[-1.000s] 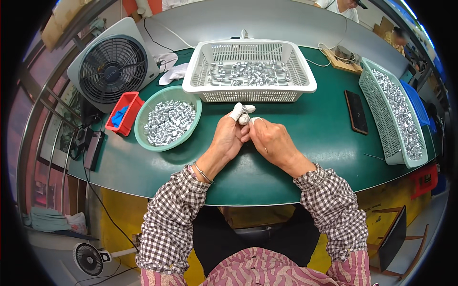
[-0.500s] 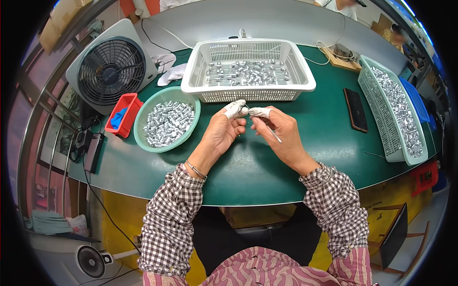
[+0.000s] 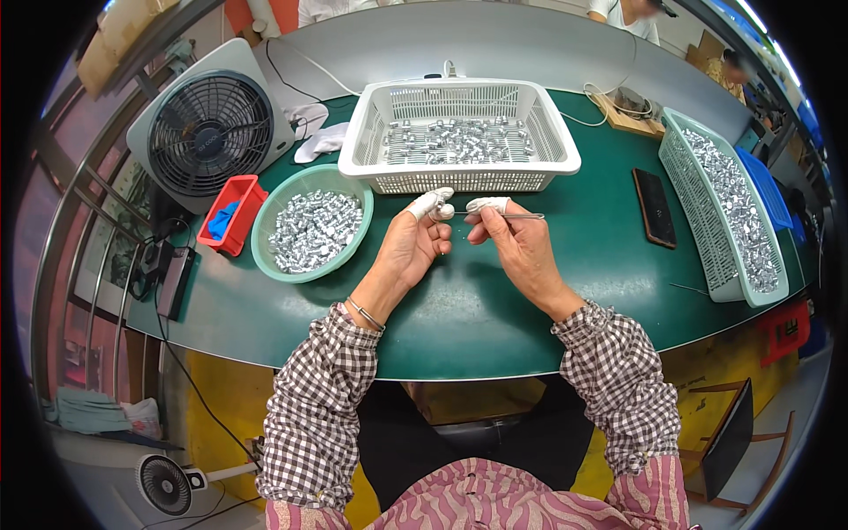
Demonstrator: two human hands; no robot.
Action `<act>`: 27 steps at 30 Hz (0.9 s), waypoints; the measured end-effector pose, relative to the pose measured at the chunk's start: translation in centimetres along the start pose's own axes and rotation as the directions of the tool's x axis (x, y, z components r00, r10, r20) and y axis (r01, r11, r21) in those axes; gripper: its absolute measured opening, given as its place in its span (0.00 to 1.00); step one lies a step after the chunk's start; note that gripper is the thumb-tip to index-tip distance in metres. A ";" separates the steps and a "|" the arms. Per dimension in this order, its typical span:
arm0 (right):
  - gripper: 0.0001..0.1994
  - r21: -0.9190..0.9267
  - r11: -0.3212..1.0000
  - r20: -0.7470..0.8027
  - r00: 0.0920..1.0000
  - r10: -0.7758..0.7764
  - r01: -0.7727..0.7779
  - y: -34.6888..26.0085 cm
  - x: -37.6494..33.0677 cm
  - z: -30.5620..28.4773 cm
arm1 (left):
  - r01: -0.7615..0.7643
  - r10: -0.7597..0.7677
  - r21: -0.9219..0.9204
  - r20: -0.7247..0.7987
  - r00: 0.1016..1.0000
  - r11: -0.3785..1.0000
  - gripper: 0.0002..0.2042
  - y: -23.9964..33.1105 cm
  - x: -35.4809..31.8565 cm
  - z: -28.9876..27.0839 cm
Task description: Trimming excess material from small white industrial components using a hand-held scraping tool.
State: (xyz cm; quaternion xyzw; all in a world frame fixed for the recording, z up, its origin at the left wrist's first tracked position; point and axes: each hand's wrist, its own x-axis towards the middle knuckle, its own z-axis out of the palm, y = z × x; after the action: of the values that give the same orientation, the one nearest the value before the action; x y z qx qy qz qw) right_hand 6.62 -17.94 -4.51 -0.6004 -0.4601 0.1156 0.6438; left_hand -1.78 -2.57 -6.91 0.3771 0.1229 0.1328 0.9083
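My left hand (image 3: 408,243), with white covers on thumb and fingertip, pinches a small metal part (image 3: 438,208) that its fingers mostly hide. Just to the right, my right hand (image 3: 527,252) is closed on a thin metal pick (image 3: 532,215). The pick lies almost level; its looped end sticks out to the right and its tip points at the part. Whether tip and part touch is too small to tell. Left of my hands, a pale green bowl (image 3: 258,240) holds many shiny metal parts. More of them lie in the white basket (image 3: 459,182) beyond my hands.
A long green basket (image 3: 707,231) of metal parts stands at right, with a phone (image 3: 654,207) beside it. On the left are a red bin (image 3: 231,237) with blue material inside and a box fan (image 3: 210,128). A wooden board (image 3: 632,119) lies at the back right.
The pick has swung from slanting down toward me to nearly level, its looped end now pointing right. My right hand has shifted slightly right, away from my left fingers.
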 end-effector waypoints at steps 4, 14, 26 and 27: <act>0.13 -0.057 0.998 0.012 0.999 -0.040 0.040 0.0 0.0 0.1 | 0.020 -0.017 0.050 -0.047 0.999 0.999 0.14 -0.1 -0.1 0.5; 0.12 -0.091 0.994 0.028 0.998 -0.057 0.059 0.4 0.1 0.2 | 0.066 -0.066 0.058 0.008 0.998 0.996 0.12 -0.2 0.0 0.2; 0.10 -0.135 0.986 0.053 0.995 -0.088 0.095 0.6 0.0 0.2 | 0.020 -0.022 0.089 0.025 0.999 0.996 0.10 -0.4 -0.1 1.2; 0.10 -0.142 0.986 0.048 0.995 -0.087 0.093 0.6 0.0 0.2 | 0.024 -0.027 0.089 0.033 0.999 0.996 0.10 -0.5 0.0 1.2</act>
State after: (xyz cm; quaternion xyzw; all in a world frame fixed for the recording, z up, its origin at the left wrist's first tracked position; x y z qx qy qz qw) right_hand 6.76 -17.66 -5.09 -0.6213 -0.5070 0.0653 0.5939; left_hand -1.33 -3.70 -6.38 0.4174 0.1180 0.1091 0.8944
